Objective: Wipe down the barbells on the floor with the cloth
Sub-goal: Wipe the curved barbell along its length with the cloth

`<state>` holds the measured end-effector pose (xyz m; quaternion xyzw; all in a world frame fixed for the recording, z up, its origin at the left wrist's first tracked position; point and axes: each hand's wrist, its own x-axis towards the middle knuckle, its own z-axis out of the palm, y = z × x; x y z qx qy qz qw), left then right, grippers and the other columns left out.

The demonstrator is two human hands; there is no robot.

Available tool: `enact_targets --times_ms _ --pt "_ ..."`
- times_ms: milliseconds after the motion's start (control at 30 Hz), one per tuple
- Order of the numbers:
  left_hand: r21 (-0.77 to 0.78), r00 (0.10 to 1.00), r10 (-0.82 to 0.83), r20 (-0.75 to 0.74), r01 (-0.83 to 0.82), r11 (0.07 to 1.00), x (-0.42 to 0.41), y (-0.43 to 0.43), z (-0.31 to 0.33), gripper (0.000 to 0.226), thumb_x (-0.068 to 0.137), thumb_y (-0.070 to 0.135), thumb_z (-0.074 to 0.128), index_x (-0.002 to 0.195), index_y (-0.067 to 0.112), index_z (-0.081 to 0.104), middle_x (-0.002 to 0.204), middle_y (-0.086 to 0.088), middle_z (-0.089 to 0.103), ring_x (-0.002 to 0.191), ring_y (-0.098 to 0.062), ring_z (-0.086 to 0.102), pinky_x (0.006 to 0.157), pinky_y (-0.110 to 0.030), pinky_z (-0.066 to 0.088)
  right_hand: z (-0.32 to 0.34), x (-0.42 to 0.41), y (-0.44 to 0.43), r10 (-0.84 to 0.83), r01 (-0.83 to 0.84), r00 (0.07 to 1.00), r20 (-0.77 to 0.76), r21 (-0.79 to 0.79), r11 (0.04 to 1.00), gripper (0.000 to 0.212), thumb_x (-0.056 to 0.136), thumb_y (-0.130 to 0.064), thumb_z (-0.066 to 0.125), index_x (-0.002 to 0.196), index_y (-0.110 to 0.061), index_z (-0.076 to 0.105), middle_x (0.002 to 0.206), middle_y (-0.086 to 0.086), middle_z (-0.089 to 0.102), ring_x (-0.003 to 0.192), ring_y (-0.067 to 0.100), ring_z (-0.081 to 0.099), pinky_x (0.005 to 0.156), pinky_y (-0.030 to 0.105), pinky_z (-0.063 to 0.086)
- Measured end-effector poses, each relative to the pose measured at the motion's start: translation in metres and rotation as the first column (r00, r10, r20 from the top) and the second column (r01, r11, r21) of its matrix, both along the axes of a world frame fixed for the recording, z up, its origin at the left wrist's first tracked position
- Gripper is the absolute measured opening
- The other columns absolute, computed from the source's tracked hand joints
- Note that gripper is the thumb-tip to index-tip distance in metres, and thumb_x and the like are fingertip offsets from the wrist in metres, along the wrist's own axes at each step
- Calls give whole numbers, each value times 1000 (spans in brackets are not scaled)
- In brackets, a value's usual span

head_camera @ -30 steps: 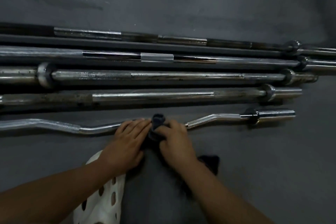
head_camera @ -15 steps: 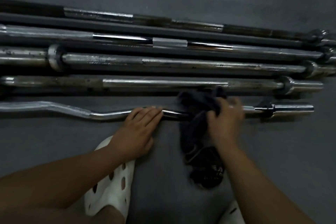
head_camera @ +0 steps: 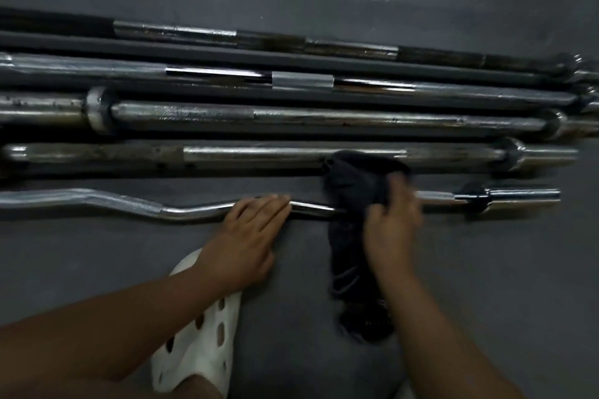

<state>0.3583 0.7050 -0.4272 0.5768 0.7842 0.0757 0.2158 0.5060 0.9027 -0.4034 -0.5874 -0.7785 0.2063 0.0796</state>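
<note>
A curved chrome curl bar lies nearest me on the dark floor. My left hand rests on its middle with straight fingers laid across the shaft. A dark cloth is draped over the bar to the right of that hand, its tail trailing toward me on the floor. My right hand, blurred, grips the cloth on the bar. Behind lie several straight barbells side by side; the closest of them is touched by the cloth's top edge.
A white perforated clog on a foot sits under my left forearm. The curl bar's sleeve and collar are to the right of my right hand. Grey floor lies open on the right and beyond the bars.
My right hand has slid the cloth rightward along the curl bar, away from my left hand, which stays on the shaft. The cloth has spread out and hangs longer.
</note>
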Motion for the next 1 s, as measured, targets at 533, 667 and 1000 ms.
enact_targets --times_ms 533,667,1000 --pt "-5 1000 -18 -22 18 1000 0 1 4 71 65 35 53 130 7 60 140 -14 53 132 -29 42 112 -44 27 6 -23 -77 516 -495 851 101 -175 851 39 78 -50 56 95 -14 57 114 14 56 106 36 51 89 44 46" --pt "31 999 -9 -33 10 999 -1 -1 -1 70 67 33 54 132 8 57 143 -12 50 133 -28 41 114 -42 24 7 4 -9 370 -358 928 48 -166 919 38 78 -12 62 114 -19 54 108 5 56 100 36 59 85 41 48" --pt "-1 1000 -8 9 8 1000 -1 0 1 86 66 34 54 148 13 43 154 -4 39 140 -24 38 114 -43 27 7 -10 -40 441 -425 895 74 -165 890 35 77 -46 74 66 -26 47 122 5 51 118 33 43 95 41 46"
